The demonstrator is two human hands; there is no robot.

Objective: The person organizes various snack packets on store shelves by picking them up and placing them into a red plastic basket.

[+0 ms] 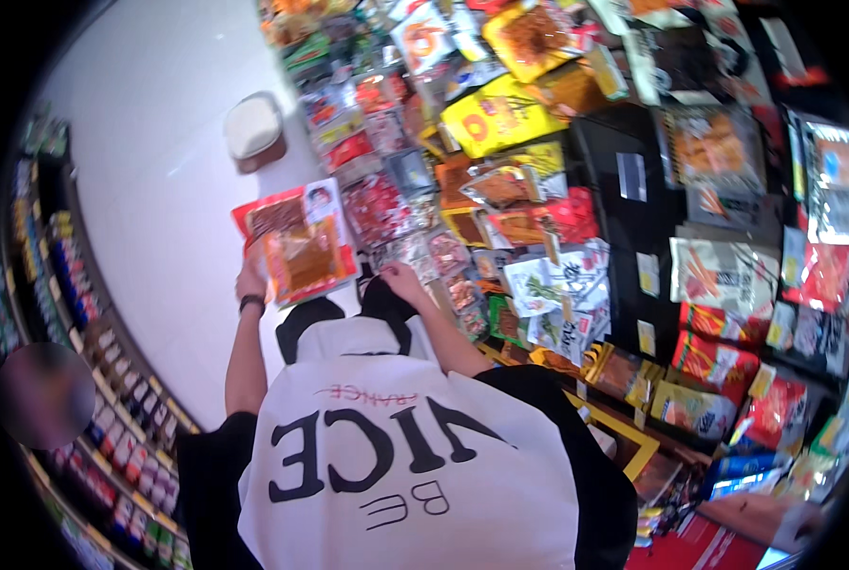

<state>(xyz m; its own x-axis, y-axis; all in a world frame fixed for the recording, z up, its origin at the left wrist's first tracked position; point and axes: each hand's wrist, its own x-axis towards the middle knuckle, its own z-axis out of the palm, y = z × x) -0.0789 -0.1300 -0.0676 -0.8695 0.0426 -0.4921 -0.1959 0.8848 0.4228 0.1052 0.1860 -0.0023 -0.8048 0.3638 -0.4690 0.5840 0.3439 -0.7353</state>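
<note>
My left hand (251, 284), with a dark band at the wrist, is closed on the near left edge of red snack packets. A red and white packet (270, 214) lies behind an orange-red packet (305, 258) whose clear window shows brown food. My right hand (401, 283) is by the near left edge of the display, beside small clear packets (448, 252). Its fingers look curled together; whatever they may hold is too small to make out. A small dark object (365, 285) shows between my hands.
Snack packets in many colours fill the stepped display on the right, among them a yellow packet (502, 116) and white packets (567, 285). A pale-topped stool or bin (253, 131) stands on the white floor (149, 180). Shelves of bottles and jars (125, 380) curve along the left.
</note>
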